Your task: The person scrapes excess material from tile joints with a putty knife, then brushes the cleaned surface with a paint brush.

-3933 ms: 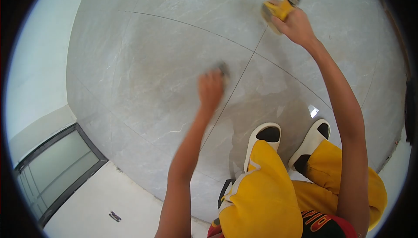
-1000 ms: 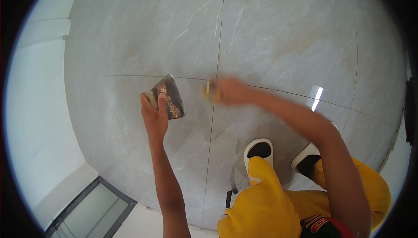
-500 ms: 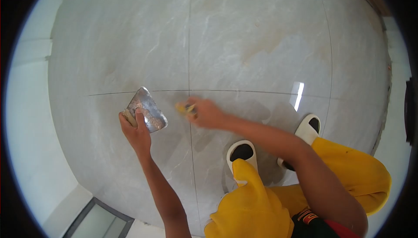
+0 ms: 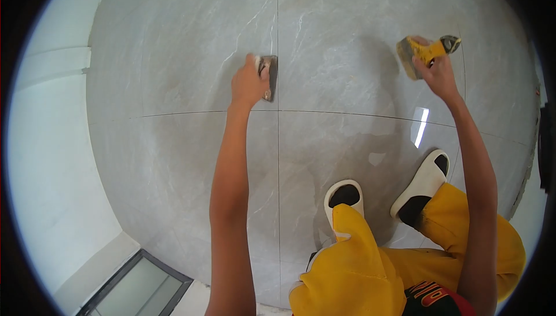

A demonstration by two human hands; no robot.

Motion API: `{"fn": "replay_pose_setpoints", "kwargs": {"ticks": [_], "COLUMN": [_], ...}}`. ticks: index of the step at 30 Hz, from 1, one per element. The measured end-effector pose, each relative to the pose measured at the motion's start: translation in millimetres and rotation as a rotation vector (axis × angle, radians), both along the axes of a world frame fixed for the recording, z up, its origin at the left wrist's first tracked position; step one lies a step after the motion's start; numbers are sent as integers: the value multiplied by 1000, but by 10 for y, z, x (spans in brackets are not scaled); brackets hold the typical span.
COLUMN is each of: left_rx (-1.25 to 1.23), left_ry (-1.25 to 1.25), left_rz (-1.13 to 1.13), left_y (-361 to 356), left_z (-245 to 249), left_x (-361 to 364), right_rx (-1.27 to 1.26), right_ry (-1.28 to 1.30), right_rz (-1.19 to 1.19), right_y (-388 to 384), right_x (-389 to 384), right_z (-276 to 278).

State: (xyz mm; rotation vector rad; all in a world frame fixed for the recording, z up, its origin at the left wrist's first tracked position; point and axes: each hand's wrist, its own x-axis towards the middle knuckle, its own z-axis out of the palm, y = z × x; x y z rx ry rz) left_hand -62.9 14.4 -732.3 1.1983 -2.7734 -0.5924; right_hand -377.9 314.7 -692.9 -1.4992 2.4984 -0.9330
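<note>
The hands have just parted. Half a second ago both were low by the crossing of the joints, the blade's broad face turned up; now both are beyond the cross joint [image 4: 347, 112]. The left hand [image 4: 249, 87] has the blade [image 4: 273, 79] just beside the long joint [image 4: 278, 154], turned more edge-on, and the right hand [image 4: 439, 79] has swung the yellow tool [image 4: 427, 54] out toward the floor's [image 4: 174, 67] right edge. That likely puts the blade in place along the joint, with the yellow tool well clear of it.

The left fingers are curled closed round the blade's grip, their tips partly hidden. The right fingers are wrapped round the yellow tool, thumb across it. Whether either tool touches the floor I cannot tell.

Counted: two hands, two tools, one in each; two slippers [image 4: 425, 178], nearer the floor's right edge than its left; one streak of glare [image 4: 421, 128] beyond them; one framed pane [image 4: 139, 290] by the near left corner; one pale wall [image 4: 52, 113] along the left edge.
</note>
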Motion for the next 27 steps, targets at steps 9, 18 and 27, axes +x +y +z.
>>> {"fn": "replay_pose_setpoints", "kwargs": {"ticks": [9, 18, 27], "left_rx": [184, 53, 219], "left_ry": [-517, 200, 265], "left_rz": [-156, 479, 371], "left_y": [766, 865, 1231], "left_z": [557, 1274, 753], "left_x": [741, 1560, 1168], "right_rx": [89, 155, 155], "right_ry": [-357, -651, 182], "right_rz": [86, 589, -328], "right_y": [-39, -1192, -447], "right_x": [632, 3159, -558], "right_z": [85, -640, -438]}}
